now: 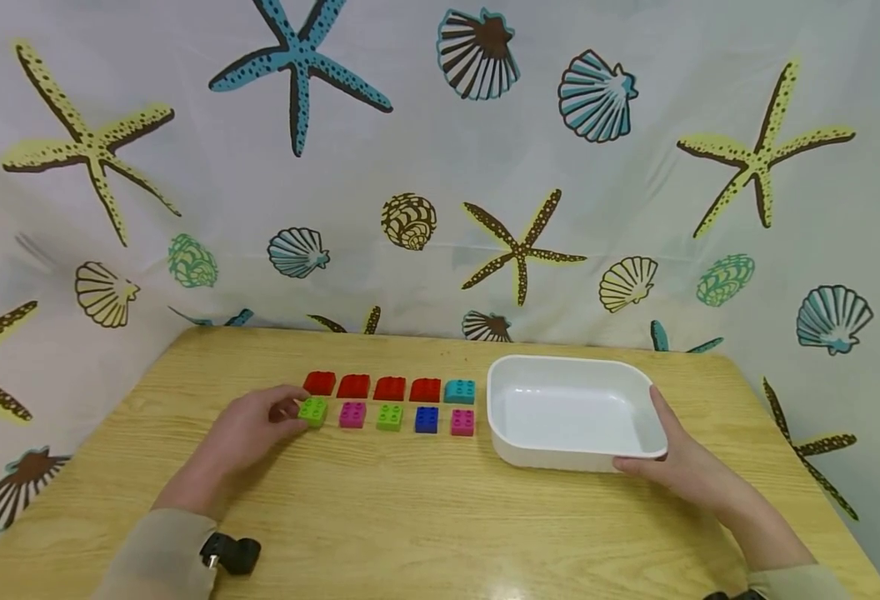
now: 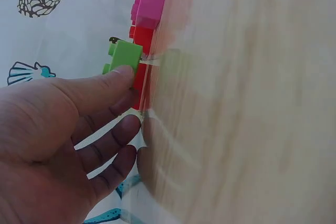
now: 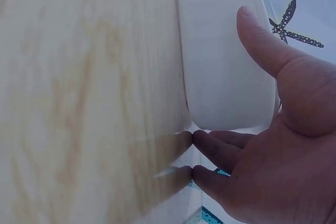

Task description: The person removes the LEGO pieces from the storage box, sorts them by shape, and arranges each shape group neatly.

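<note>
My left hand (image 1: 248, 429) pinches a lime green toy building block (image 1: 312, 412) at the left end of the front row. In the left wrist view, the thumb lies on the side of this green block (image 2: 126, 59), and the index finger is partly hidden behind it. The other fingers are loosely bent beside the tabletop. At the right, my right hand (image 1: 680, 462) holds the near right corner of a white tray (image 1: 560, 458). Its thumb is along the tray's long wall (image 3: 220, 56) in the right wrist view, with the fingers at the short end.
Beside the pinched block stand a pink block (image 1: 352, 414), another green block (image 1: 390, 417), a blue block (image 1: 427, 419) and a second pink block (image 1: 462, 422). Behind them run several red blocks (image 1: 390, 388) and a teal block (image 1: 459, 391). A patterned curtain (image 1: 380, 283) borders the wooden table (image 1: 410, 517).
</note>
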Tool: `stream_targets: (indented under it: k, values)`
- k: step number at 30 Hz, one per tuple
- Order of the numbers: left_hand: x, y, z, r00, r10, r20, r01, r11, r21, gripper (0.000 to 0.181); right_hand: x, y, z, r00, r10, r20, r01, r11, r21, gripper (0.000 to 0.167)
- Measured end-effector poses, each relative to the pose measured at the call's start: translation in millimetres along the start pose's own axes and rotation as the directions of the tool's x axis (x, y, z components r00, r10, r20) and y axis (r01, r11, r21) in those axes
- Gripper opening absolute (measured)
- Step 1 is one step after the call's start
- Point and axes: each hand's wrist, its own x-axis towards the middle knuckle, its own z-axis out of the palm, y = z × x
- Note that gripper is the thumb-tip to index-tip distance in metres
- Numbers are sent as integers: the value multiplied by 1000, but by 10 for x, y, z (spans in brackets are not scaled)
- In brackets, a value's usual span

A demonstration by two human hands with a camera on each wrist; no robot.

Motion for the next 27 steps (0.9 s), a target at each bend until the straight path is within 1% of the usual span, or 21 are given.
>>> stream_targets:
  k: [2,6,15,20,27]
  values:
    - [16,-7,6,1000,-9,17,9,1000,0,42,0,1,4,1000,-2,1,2,1000,11,139]
    - [49,-15,0,999,-8,35,8,1000,4,40,7,10,9,1000,-3,-2,3,1000,16,138]
    - [112,-77,21,998,-7,66,3,998,62,39,24,30,28,1000,9,0,-9,1000,4,138]
    - [131,-87,27,998,3,64,-8,997,83,38,41,44,28,1000,2,-3,-2,1000,5,138]
    - [168,-59,-14,998,24,52,-28,996,82,40,44,44,-10,1000,5,-18,-5,1000,-15,138]
